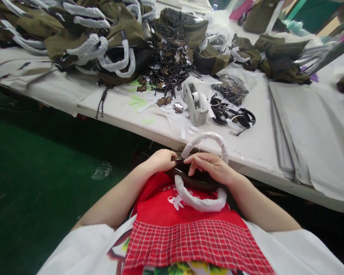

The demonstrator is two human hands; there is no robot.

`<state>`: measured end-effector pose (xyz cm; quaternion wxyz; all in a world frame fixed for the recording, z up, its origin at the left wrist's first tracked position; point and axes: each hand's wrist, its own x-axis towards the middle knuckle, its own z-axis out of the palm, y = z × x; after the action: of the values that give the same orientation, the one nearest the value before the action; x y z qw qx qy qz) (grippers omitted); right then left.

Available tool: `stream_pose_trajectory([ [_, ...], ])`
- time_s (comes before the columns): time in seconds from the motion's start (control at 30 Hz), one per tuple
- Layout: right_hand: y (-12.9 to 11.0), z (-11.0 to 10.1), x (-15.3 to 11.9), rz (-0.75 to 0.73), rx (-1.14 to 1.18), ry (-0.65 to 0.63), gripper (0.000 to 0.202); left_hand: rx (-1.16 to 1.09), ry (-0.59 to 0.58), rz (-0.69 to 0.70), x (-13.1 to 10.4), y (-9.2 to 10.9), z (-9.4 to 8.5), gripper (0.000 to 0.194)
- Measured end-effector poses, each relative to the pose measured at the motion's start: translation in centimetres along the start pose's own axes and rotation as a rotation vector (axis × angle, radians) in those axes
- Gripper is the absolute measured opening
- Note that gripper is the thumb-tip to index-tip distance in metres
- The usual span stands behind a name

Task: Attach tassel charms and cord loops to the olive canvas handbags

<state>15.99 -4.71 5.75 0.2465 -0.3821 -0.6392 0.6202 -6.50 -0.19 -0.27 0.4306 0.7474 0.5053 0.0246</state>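
Head view shows one bag (pixel 189 181) in front of the red apron (pixel 160 214), by the near edge of the table (pixel 258 151), its underside hidden and its inside too dark to read. The left hand (pixel 163 159) pinches the zipper edge (pixel 178 170); the right hand (pixel 209 164) bends its fingers over the opening, their grip impossible to tell. Piled bags (pixel 129 28) beyond are cut off above.

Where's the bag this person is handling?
In the head view, the bag is slightly below and right of centre, by the left hand and right hand, between the red apron and table.
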Motion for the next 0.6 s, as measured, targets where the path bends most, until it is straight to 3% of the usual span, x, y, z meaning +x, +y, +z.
stream_pose_trajectory([
  [0.13, -3.8, -0.6, -2.9, -0.260, -0.269, -0.096, 0.036, 0.050, 0.125, 0.049, 1.6, 1.6, 0.6, 0.021],
  [0.2, -4.6, -1.0, -3.8, -0.276, -0.377, -0.042, 0.034, 0.043, 0.160, 0.067, 2.0, 2.2, 0.4, 0.024],
  [0.3, -3.5, -1.2, -3.6, -0.073, -0.624, 0.085, 0.033, -0.033, 0.195, 0.098, 2.5, 2.7, 0.4, 0.023],
  [0.37, -1.6, -0.7, -2.6, 0.119, -0.829, 0.088, 0.031, -0.109, 0.201, 0.127, 2.8, 2.8, 0.9, 0.023],
  [0.47, 1.1, 1.1, -1.4, 0.265, -0.986, -0.110, 0.024, -0.354, 0.209, 0.107, 3.4, 2.6, 2.2, 0.020],
  [0.53, 2.2, 2.2, -1.2, 0.232, -0.937, -0.301, 0.022, -0.659, 0.206, 0.001, 3.8, 2.4, 3.2, 0.013],
  [0.6, 2.4, 2.5, -1.5, 0.191, -0.840, -0.359, 0.022, -0.940, 0.180, -0.115, 4.1, 2.3, 3.9, 0.010],
])
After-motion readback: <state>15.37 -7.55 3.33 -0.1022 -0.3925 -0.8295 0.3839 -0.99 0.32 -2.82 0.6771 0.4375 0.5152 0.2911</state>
